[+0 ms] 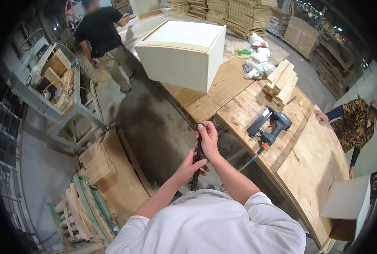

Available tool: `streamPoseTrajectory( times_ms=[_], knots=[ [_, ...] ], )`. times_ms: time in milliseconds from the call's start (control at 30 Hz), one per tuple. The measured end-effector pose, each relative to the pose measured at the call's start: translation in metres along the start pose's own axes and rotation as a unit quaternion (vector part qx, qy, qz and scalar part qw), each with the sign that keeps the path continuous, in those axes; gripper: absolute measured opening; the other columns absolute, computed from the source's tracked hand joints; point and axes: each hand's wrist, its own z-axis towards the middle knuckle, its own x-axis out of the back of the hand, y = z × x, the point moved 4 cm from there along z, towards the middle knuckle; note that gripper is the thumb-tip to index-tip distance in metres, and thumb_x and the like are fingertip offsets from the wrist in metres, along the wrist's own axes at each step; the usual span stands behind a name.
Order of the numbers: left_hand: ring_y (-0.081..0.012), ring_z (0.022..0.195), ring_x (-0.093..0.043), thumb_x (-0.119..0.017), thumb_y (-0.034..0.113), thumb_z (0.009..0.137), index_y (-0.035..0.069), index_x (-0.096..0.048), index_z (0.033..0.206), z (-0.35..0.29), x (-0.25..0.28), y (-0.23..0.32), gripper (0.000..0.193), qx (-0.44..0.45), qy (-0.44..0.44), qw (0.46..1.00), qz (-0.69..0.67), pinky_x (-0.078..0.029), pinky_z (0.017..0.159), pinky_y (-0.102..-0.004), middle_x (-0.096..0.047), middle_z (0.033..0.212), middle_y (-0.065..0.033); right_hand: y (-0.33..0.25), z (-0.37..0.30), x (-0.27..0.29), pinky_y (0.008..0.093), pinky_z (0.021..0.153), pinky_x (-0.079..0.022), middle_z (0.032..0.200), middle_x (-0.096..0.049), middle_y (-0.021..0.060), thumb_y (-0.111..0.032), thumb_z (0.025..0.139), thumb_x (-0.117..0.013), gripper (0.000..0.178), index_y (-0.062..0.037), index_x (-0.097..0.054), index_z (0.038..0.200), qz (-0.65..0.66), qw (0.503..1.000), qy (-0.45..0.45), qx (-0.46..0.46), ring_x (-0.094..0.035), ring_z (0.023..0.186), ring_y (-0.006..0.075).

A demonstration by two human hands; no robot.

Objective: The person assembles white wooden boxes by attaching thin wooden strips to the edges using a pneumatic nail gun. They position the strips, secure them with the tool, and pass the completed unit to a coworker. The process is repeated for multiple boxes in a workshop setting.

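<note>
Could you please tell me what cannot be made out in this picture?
In the head view:
Dark strip: partly covered by the fingers of the left hand and right hand.
Blue hose: far end hidden, seemingly behind the right forearm.
White box: underside hidden against the brown board.
Co-worker on the right: legs hidden, apparently by the workbench.

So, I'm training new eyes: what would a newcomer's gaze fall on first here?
Probably the big white box, in the upper middle. Then the black nail gun on the wooden table, right of centre, with pale boards stacked just beyond it.
</note>
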Motion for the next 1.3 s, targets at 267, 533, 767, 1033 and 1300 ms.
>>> streamPoseTrajectory(
  times_ms=[267, 533, 767, 1033, 1300],
  knots=[
    [-0.018, 0.062, -0.062, -0.041, 0.023, 0.1, 0.002, -0.048, 0.115, 0.004, -0.013, 0.036, 0.027, 0.004, -0.047, 0.995, 0.092, -0.053, 0.057, -0.0302, -0.059, 0.082, -0.0102, -0.101, -0.017, 0.051, 0.0268, 0.06, -0.038, 0.067, -0.047, -0.0024, -0.017, 0.091, -0.058, 0.01, -0.0072, -0.059, 0.091, 0.173, 0.965, -0.152, -0.121, -0.042, 0.06, 0.0088],
    [-0.0196, 0.066, -0.066, -0.037, 0.021, 0.1, 0.003, -0.041, 0.12, -0.025, -0.024, 0.085, 0.027, 0.072, -0.136, 0.967, 0.205, -0.054, 0.058, -0.0286, -0.058, 0.088, -0.011, -0.119, -0.038, 0.033, 0.0269, 0.058, -0.04, 0.071, -0.053, -0.0021, -0.011, 0.087, -0.064, 0.015, -0.004, -0.062, 0.1, 0.046, 0.98, -0.156, -0.11, -0.045, 0.059, 0.0079],
    [-0.021, 0.066, -0.066, -0.038, 0.022, 0.1, 0.002, -0.039, 0.125, -0.037, 0.006, 0.1, 0.032, 0.097, -0.165, 0.952, 0.241, -0.054, 0.055, -0.0276, -0.06, 0.09, -0.0131, -0.116, -0.043, 0.0, 0.0219, 0.056, -0.041, 0.075, -0.058, -0.0014, -0.01, 0.084, -0.067, 0.017, -0.0023, -0.063, 0.098, -0.131, 0.974, -0.154, -0.098, -0.051, 0.061, 0.0073],
    [-0.0169, 0.058, -0.063, -0.037, 0.02, 0.1, 0.002, -0.04, 0.123, -0.048, 0.042, 0.111, 0.029, 0.124, -0.191, 0.942, 0.246, -0.053, 0.05, -0.0267, -0.06, 0.086, -0.0117, -0.105, -0.049, -0.041, 0.021, 0.057, -0.043, 0.08, -0.061, -0.0007, -0.013, 0.085, -0.067, 0.014, -0.0028, -0.064, 0.093, -0.21, 0.96, -0.152, -0.104, -0.053, 0.063, 0.0066],
    [-0.013, 0.053, -0.058, -0.039, 0.019, 0.099, 0.003, -0.043, 0.12, -0.055, 0.07, 0.111, 0.027, 0.13, -0.209, 0.94, 0.237, -0.049, 0.046, -0.0256, -0.06, 0.081, -0.0089, -0.087, -0.051, -0.062, 0.0214, 0.059, -0.044, 0.08, -0.061, -0.0008, -0.011, 0.086, -0.065, 0.011, -0.0028, -0.064, 0.093, -0.23, 0.955, -0.147, -0.118, -0.053, 0.064, 0.0061]
  ],
)
